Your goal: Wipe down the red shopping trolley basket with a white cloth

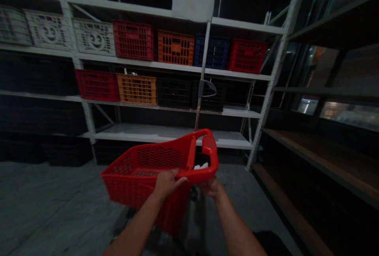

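A red perforated plastic shopping basket sits tilted in front of me on a dark wheeled cart frame. My left hand grips the basket's near rim. My right hand is curled around the red handle at the basket's right end, its fingers partly hidden under the plastic. A small white item lies inside the basket, mostly hidden by the wall. A thin metal pole rises beyond the basket and carries a white cloth flag at its top.
White metal shelving stands ahead, holding red, orange, blue, black and white crates. Grey concrete floor stretches left and in front of the shelves. Dark wooden shelving runs along the right.
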The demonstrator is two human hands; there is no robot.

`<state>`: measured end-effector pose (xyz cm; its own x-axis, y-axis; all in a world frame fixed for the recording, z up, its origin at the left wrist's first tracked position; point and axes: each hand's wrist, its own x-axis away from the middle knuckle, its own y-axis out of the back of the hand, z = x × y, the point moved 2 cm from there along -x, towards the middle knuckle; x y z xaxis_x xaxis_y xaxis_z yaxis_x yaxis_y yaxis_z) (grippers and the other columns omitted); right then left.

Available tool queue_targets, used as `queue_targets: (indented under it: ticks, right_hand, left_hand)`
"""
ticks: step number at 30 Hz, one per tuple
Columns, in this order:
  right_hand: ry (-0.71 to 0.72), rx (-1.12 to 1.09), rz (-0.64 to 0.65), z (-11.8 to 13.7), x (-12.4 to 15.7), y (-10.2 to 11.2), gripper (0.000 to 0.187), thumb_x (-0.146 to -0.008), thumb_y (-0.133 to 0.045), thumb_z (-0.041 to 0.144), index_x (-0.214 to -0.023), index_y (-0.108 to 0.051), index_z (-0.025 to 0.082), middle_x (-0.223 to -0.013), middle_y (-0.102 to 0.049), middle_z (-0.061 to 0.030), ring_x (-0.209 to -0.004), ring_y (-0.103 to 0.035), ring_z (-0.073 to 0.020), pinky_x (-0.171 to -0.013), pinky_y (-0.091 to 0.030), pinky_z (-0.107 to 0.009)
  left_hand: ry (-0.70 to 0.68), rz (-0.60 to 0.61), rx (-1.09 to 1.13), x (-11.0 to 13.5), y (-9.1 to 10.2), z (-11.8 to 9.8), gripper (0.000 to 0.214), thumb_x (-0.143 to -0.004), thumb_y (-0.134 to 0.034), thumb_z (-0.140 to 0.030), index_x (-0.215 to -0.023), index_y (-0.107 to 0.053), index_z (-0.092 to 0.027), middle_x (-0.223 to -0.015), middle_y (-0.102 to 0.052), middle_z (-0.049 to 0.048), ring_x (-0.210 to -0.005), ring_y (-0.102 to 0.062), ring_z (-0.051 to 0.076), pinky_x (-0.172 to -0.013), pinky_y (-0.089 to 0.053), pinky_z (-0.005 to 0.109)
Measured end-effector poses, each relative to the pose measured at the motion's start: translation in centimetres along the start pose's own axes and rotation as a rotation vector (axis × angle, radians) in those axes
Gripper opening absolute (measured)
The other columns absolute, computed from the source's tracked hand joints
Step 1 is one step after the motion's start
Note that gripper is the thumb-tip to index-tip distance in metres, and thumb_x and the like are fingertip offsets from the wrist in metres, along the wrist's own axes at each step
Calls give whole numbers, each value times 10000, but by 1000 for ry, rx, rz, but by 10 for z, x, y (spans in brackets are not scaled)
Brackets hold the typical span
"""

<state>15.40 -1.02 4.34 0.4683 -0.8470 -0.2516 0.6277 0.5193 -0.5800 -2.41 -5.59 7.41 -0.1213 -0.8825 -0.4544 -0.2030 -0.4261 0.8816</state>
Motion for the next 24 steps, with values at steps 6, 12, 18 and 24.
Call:
queue_targets:
  ticks: [6, 12, 18, 24]
  right_hand:
    - [49, 163, -57, -5, -25, -11, 77, -546, -685, 183, -606, -649, 149, -588, -638, -3, -547, -530, -117, -545, -430, -224]
    - [17, -87, -108, 10, -3, -12, 97, -649, -657, 250, -692, -638, 166, -598, -642, 13, -543, -560, -114, -541, -462, -223]
    - [-38, -437, -100, 17, 6, -13, 59, -750, -582, 191, -755, -629, 155, -732, -687, -8, -677, -625, -106, -681, -501, -225]
    - [-176, -663, -246, 22, -7, -9, 233, -837, -406, 76, -817, -632, 126, -728, -688, -22, -646, -634, -76, -705, -504, -216]
  left_hand:
    - [-3, 26, 19, -1, 4, 4, 564, -767, -264, -657, -838, -588, -200, -812, -676, 56, -777, -612, 189, -649, -382, 246]
    - [7, 20, 0, -2, 3, 5, 548, -766, -280, -652, -804, -583, -196, -797, -676, 57, -770, -613, 188, -657, -387, 244]
    - [-15, 4, 32, -1, 4, 11, 512, -768, -318, -629, -818, -596, -202, -809, -680, 58, -774, -614, 193, -659, -399, 254]
    - [-48, -1, 81, 2, 6, 19, 491, -764, -353, -611, -812, -612, -197, -815, -683, 58, -784, -618, 196, -668, -413, 257]
